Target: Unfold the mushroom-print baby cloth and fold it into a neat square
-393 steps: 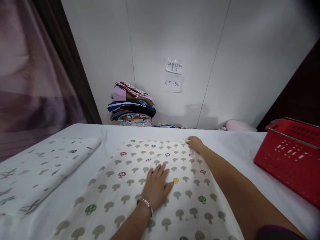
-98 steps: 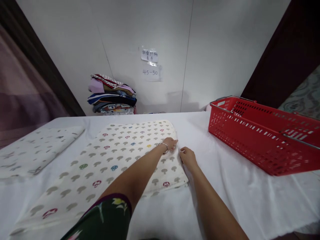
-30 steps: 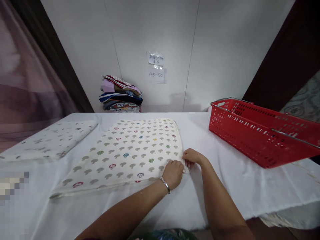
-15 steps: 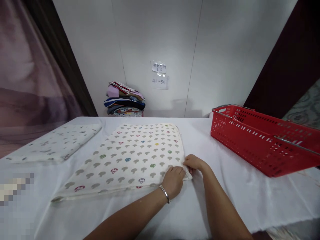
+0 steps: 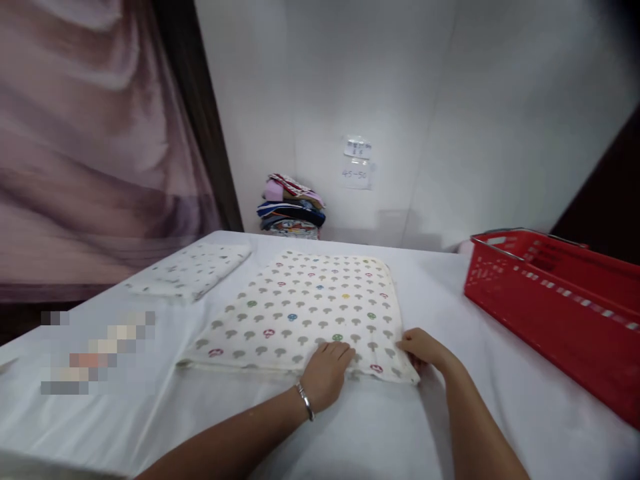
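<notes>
A folded cream cloth with a mushroom print point(image 5: 305, 310) lies flat on the white-covered table point(image 5: 440, 427). My left hand point(image 5: 326, 373), with a silver bracelet on the wrist, rests on the cloth's near edge, fingers lying flat on the fabric. My right hand point(image 5: 425, 349) sits at the cloth's near right corner, its fingers curled onto the edge of the fabric.
A red plastic basket point(image 5: 555, 307) stands on the table at the right. A second folded printed cloth point(image 5: 193, 275) lies at the far left. A stack of folded clothes point(image 5: 291, 208) sits against the white wall under two paper notes point(image 5: 357, 163). A curtain point(image 5: 90, 147) hangs at the left.
The view has swung to the left, so the cloth and basket sit further right. My left hand has flattened onto the cloth's near edge; my right hand stays at the near right corner.
</notes>
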A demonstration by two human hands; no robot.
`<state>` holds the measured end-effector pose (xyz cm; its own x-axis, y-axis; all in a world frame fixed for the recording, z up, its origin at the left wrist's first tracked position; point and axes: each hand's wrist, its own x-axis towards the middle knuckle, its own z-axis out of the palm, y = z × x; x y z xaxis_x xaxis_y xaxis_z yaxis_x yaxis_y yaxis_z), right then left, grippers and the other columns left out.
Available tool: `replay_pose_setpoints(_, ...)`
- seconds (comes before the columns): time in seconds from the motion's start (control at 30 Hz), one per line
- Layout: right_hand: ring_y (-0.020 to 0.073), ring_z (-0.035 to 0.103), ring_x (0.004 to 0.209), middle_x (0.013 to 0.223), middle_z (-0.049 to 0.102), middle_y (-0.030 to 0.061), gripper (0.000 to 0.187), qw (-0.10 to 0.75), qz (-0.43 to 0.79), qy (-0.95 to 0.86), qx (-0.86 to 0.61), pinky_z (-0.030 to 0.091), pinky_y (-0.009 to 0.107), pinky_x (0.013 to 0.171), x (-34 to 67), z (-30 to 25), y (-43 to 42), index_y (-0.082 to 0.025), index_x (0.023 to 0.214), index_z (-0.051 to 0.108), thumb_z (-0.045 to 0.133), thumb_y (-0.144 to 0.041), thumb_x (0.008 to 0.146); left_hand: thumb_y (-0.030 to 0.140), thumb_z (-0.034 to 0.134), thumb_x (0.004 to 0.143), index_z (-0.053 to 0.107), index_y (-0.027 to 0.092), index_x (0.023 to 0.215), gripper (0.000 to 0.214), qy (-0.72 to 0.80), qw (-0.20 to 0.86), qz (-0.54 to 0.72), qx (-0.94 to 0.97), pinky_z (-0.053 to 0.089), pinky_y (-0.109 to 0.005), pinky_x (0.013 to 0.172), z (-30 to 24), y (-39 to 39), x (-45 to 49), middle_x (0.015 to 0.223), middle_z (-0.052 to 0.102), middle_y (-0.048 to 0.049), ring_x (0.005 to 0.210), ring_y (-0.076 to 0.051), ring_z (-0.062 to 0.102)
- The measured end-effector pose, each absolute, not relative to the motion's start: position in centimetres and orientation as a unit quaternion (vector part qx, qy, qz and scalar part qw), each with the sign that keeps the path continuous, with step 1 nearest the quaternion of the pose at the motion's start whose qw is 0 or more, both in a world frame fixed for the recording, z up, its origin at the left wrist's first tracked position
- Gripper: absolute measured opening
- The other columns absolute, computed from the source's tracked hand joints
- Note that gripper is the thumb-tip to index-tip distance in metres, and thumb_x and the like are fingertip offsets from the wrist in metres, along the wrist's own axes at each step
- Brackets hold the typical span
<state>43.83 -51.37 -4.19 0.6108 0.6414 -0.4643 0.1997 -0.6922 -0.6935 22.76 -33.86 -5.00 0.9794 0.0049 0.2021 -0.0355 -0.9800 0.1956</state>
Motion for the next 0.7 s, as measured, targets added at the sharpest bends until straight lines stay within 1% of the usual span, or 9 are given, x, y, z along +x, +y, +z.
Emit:
replay_pose_setpoints(0.13, 0.0122, 0.05, 0.034, 0.039, 0.047, -0.0028, 0.025, 0.311, 0.364, -0.24, -0.845, 0.032, 0.021, 0.033, 43.5, -4.6, -51.7, -0.021, 0.057, 0.042, 0.051, -0.032, 0.077, 0.004, 0.046, 0.073, 0.049, 0.018, 0.116, 0.045, 0.04, 0.076, 0.11, 0.99, 0.035, -0.038, 0.095, -4.6, -30.6, 19.9, 0.12, 0.054, -0.0082, 0.11, -0.021, 0.046)
replay_pose_setpoints(0.23, 0.0128, 0.048, 0.036, 0.041, 0.048, -0.0015, 0.033, 0.32, 0.364, -0.243, -0.84, 0.032, 0.023, 0.035, 43.3, -4.8, -51.8, -0.023, 0.054, 0.039, 0.051, -0.044, 0.076, 0.005, 0.05, 0.071, 0.048, 0.019, 0.117, 0.049, 0.088, 0.073, 0.109, 0.987, 0.034, -0.038, 0.097, -4.3, -28.0, 17.6, 0.121, 0.053, -0.0079, 0.112, -0.022, 0.045)
replay_pose_setpoints(0.3, 0.0153, 0.052, 0.041, 0.045, 0.053, -0.0002, 0.036, 0.312, 0.326, -0.252, -0.856, 0.036, 0.025, 0.039, 43.3, -5.2, -51.9, -0.023, 0.054, 0.04, 0.051, -0.051, 0.073, 0.003, 0.049, 0.07, 0.05, 0.019, 0.115, 0.048, 0.129, 0.071, 0.111, 0.983, 0.034, -0.039, 0.097, -4.2, -26.3, 16.0, 0.122, 0.053, -0.0079, 0.114, -0.021, 0.045)
replay_pose_setpoints(0.37, 0.0201, 0.06, 0.055, 0.056, 0.062, 0.003, 0.035, 0.305, 0.258, -0.269, -0.877, 0.045, 0.03, 0.05, 43.5, -6.0, -52.1, -0.023, 0.057, 0.049, 0.052, -0.055, 0.068, 0.004, 0.049, 0.071, 0.051, 0.02, 0.114, 0.046, 0.168, 0.069, 0.117, 0.976, 0.034, -0.039, 0.097, -4.2, -24.6, 14.6, 0.122, 0.053, -0.0081, 0.114, -0.021, 0.045)
replay_pose_setpoints(0.43, 0.0248, 0.065, 0.069, 0.068, 0.068, 0.0052, 0.037, 0.313, 0.193, -0.267, -0.891, 0.05, 0.034, 0.064, 43.5, -7.2, -52.6, -0.022, 0.074, 0.061, 0.053, -0.057, 0.065, 0.004, 0.05, 0.071, 0.051, 0.02, 0.114, 0.046, 0.201, 0.065, 0.122, 0.97, 0.034, -0.039, 0.097, -4.2, -23.1, 13.3, 0.121, 0.054, -0.0078, 0.113, -0.021, 0.046)
replay_pose_setpoints(0.47, 0.0264, 0.066, 0.073, 0.07, 0.069, 0.0055, 0.043, 0.318, 0.17, -0.253, -0.898, 0.05, 0.035, 0.069, 43.4, -7.9, -53.0, -0.022, 0.087, 0.063, 0.053, -0.058, 0.065, 0.004, 0.05, 0.071, 0.051, 0.021, 0.115, 0.048, 0.215, 0.062, 0.123, 0.967, 0.035, -0.038, 0.097, -4.3, -22.4, 12.6, 0.121, 0.054, -0.0075, 0.114, -0.021, 0.046)
replay_pose_setpoints(0.57, 0.0287, 0.067, 0.075, 0.072, 0.069, 0.0055, 0.068, 0.317, 0.137, -0.213, -0.914, 0.052, 0.039, 0.071, 42.5, -9.8, -54.2, -0.022, 0.121, 0.051, 0.047, -0.064, 0.068, 0.003, 0.05, 0.071, 0.052, 0.02, 0.116, 0.049, 0.261, 0.046, 0.124, 0.956, 0.034, -0.039, 0.098, -4.5, -20.2, 10.8, 0.123, 0.053, -0.0082, 0.116, -0.022, 0.045)
replay_pose_setpoints(0.63, 0.0284, 0.067, 0.082, 0.085, 0.071, 0.0069, 0.073, 0.31, 0.124, -0.22, -0.917, 0.053, 0.039, 0.073, 41.6, -10.6, -54.9, -0.024, 0.13, 0.044, 0.043, -0.067, 0.07, 0.003, 0.048, 0.073, 0.054, 0.019, 0.116, 0.046, 0.287, 0.032, 0.129, 0.949, 0.033, -0.039, 0.099, -4.6, -18.9, 9.8, 0.124, 0.053, -0.0097, 0.117, -0.023, 0.045)
replay_pose_setpoints(0.7, 0.0275, 0.065, 0.092, 0.103, 0.068, 0.0071, 0.069, 0.301, 0.083, -0.246, -0.917, 0.053, 0.037, 0.077, 40.7, -11.0, -55.3, -0.026, 0.128, 0.047, 0.041, -0.067, 0.073, 0.004, 0.047, 0.075, 0.056, 0.018, 0.115, 0.044, 0.304, 0.021, 0.138, 0.942, 0.033, -0.038, 0.099, -4.6, -17.8, 9.0, 0.123, 0.055, -0.01, 0.117, -0.023, 0.046)
